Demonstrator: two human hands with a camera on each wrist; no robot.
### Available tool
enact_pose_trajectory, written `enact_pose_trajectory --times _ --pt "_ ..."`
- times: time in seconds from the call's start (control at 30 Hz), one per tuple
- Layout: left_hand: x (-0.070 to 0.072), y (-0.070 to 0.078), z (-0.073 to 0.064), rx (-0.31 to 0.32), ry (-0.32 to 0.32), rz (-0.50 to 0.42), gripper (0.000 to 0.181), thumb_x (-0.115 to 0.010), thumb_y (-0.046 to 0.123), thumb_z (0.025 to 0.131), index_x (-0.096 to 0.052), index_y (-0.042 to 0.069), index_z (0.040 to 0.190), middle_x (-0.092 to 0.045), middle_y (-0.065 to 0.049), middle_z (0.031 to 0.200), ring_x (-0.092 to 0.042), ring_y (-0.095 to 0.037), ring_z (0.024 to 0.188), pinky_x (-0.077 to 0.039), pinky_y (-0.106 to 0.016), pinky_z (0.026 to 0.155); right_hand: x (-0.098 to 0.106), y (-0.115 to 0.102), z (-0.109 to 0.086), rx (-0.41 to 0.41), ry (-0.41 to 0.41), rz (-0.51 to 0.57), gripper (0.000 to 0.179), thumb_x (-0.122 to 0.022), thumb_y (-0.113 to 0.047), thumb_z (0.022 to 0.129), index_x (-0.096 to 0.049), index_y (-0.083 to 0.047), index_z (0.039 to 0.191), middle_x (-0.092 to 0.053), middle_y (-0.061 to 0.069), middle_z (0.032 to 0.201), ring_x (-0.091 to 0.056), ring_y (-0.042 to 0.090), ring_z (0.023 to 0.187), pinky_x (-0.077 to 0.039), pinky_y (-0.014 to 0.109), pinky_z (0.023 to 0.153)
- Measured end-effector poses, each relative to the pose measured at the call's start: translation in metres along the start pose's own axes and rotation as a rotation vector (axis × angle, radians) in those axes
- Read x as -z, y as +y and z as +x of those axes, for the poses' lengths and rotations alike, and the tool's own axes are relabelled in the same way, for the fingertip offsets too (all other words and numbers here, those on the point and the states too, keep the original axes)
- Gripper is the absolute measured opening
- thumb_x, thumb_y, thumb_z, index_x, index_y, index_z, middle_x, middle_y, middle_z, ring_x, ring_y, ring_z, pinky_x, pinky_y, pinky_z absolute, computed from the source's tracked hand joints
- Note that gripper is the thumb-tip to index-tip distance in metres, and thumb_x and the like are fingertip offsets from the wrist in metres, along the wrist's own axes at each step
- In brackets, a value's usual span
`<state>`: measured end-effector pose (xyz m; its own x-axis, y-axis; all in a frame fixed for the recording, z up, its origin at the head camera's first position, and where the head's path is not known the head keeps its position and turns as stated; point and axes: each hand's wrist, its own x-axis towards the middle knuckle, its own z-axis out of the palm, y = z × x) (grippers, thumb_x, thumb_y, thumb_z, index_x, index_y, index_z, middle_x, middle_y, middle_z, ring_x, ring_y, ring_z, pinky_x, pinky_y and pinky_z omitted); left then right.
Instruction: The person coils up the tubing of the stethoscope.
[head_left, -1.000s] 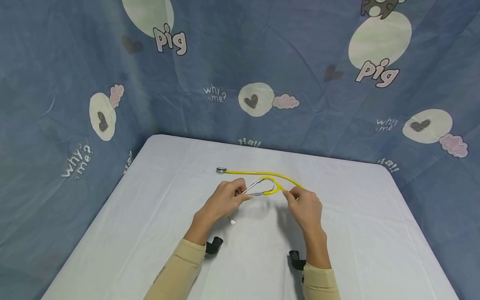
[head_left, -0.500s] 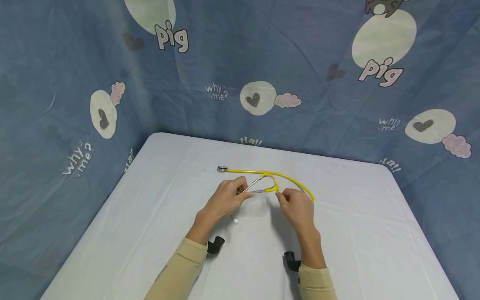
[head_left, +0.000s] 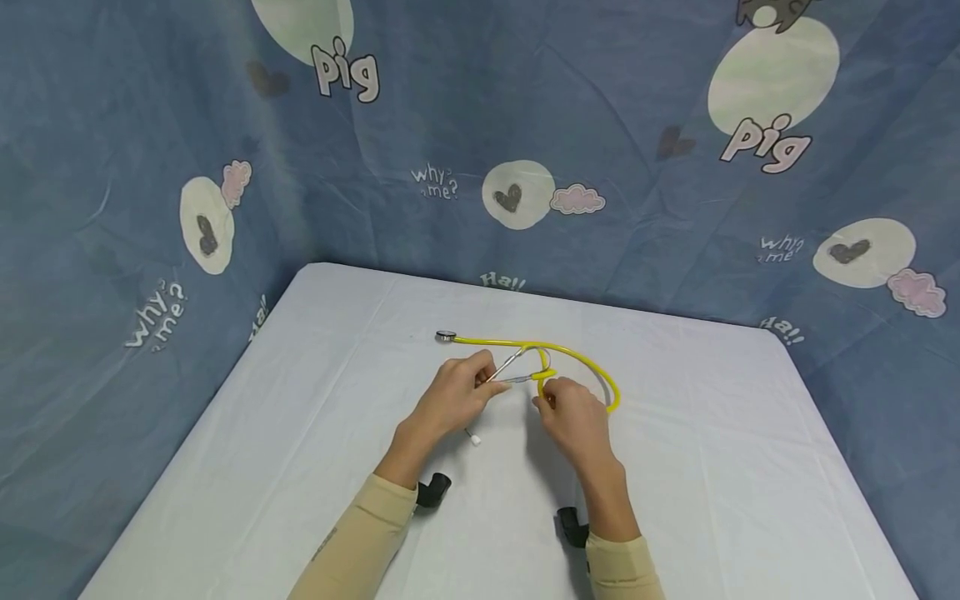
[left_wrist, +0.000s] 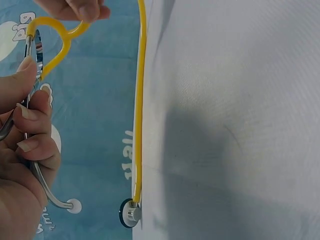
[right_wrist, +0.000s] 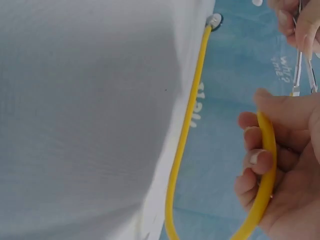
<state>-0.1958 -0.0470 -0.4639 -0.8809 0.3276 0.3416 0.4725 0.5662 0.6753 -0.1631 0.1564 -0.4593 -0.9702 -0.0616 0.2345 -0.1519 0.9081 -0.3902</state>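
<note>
Stethoscope (head_left: 487, 342) is over the middle of the white-covered counter (head_left: 360, 367), chestpiece (head_left: 445, 337) to the far side. Left hand (head_left: 453, 392): fingers curled round the metal ear tubes (head_left: 507, 364), thumb pressing. Right hand (head_left: 577, 417): fingers curled round the yellow tubing (right_wrist: 270, 142), pinching it just below the Y-junction (left_wrist: 65, 36); a loop bows out on the right.

Risks (judged): tubing looks springy; a loosened right pinch could let the loop spring open. A hard rightward pull could drag or flip the chestpiece. Bending sharply at the junction could kink it. Eartip (head_left: 475, 439), jutting below the left hand, could snag.
</note>
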Motion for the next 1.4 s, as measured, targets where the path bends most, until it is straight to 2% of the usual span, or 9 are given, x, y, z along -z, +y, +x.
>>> enact_pose_trajectory --times 0.1,0.2,0.37,0.5,0.7,0.9,1.0,1.17,1.4 --pt "0.0 0.0 0.001 0.004 0.012 0.02 0.029 -0.075 0.033 0.088 -0.051 0.02 0.08 -0.05 0.008 0.062 -0.043 -0.006 0.056 -0.036 -0.022 0.053 0.002 -0.002 -0.003 0.017 -0.031 -0.007 0.005 -0.072 -0.007 0.085 -0.069 -0.012 0.084 -0.064 -0.001 0.081 -0.055 0.016 0.066 -0.047 0.034 0.06" --pt "0.0 -0.001 0.001 0.01 0.019 0.035 0.028 -0.076 0.034 0.088 -0.052 0.021 0.08 -0.05 0.008 0.063 -0.044 -0.007 0.056 -0.036 -0.023 0.053 0.002 -0.002 -0.004 0.039 -0.056 -0.013 0.011 -0.07 -0.002 0.084 -0.071 -0.011 0.089 -0.065 0.0 0.085 -0.057 0.017 0.071 -0.049 0.036 0.064" --pt "-0.002 -0.001 0.001 -0.001 0.028 0.054 0.028 -0.076 0.033 0.088 -0.052 0.021 0.08 -0.051 0.008 0.063 -0.045 -0.007 0.056 -0.037 -0.023 0.053 0.002 -0.005 -0.003 0.078 -0.08 -0.03 0.01 -0.073 -0.004 0.084 -0.073 -0.01 0.093 -0.068 0.0 0.087 -0.063 0.017 0.077 -0.053 0.037 0.07" --pt "-0.004 -0.002 0.0 -0.006 0.035 0.07 0.029 -0.076 0.033 0.087 -0.051 0.021 0.08 -0.051 0.008 0.063 -0.046 -0.008 0.057 -0.037 -0.023 0.054 0.002 -0.008 -0.003 0.127 -0.074 -0.045 0.008 -0.074 -0.006 0.084 -0.073 -0.011 0.09 -0.07 0.0 0.085 -0.064 0.017 0.076 -0.053 0.036 0.068" --pt "-0.007 -0.002 0.0 -0.017 0.036 0.079 0.03 -0.076 0.032 0.087 -0.05 0.02 0.078 -0.049 0.008 0.062 -0.044 -0.007 0.056 -0.035 -0.022 0.053 0.0 -0.01 -0.004 0.189 -0.074 -0.047 0.007 -0.076 -0.009 0.084 -0.07 -0.012 0.082 -0.064 -0.002 0.076 -0.054 0.012 0.065 -0.046 0.031 0.06" --pt "-0.01 -0.001 0.001 -0.036 0.038 0.087 0.03 -0.077 0.031 0.086 -0.051 0.019 0.079 -0.047 0.008 0.06 -0.043 -0.008 0.056 -0.033 -0.022 0.052 -0.002 -0.013 -0.004 0.237 -0.09 0.008 0.026 -0.075 -0.008 0.086 -0.057 -0.015 0.068 -0.049 -0.004 0.065 -0.042 0.01 0.061 -0.036 0.024 0.058" --pt "-0.01 -0.001 0.001 -0.033 0.035 0.085 0.03 -0.077 0.031 0.086 -0.051 0.018 0.079 -0.047 0.007 0.06 -0.044 -0.009 0.056 -0.033 -0.022 0.053 -0.001 -0.017 -0.004 0.241 -0.107 0.034 0.029 -0.075 -0.007 0.086 -0.055 -0.015 0.066 -0.046 -0.004 0.064 -0.041 0.01 0.061 -0.035 0.023 0.058" --pt "-0.01 -0.001 0.001 -0.029 0.008 0.091 0.029 -0.077 0.028 0.086 -0.052 0.016 0.08 -0.047 0.007 0.062 -0.044 -0.009 0.058 -0.032 -0.022 0.054 0.002 -0.025 -0.005 0.229 -0.161 0.059 0.024 -0.073 -0.008 0.088 -0.057 -0.013 0.071 -0.045 -0.004 0.065 -0.042 0.011 0.062 -0.036 0.024 0.059" --pt "-0.007 -0.002 0.001 -0.013 -0.029 0.106 0.028 -0.078 0.028 0.084 -0.055 0.013 0.083 -0.049 0.007 0.064 -0.046 -0.009 0.06 -0.034 -0.023 0.055 0.003 -0.029 -0.007 0.246 -0.217 0.057 0.029 -0.067 -0.003 0.089 -0.049 -0.013 0.069 -0.037 -0.004 0.064 -0.039 0.012 0.062 -0.033 0.026 0.059"
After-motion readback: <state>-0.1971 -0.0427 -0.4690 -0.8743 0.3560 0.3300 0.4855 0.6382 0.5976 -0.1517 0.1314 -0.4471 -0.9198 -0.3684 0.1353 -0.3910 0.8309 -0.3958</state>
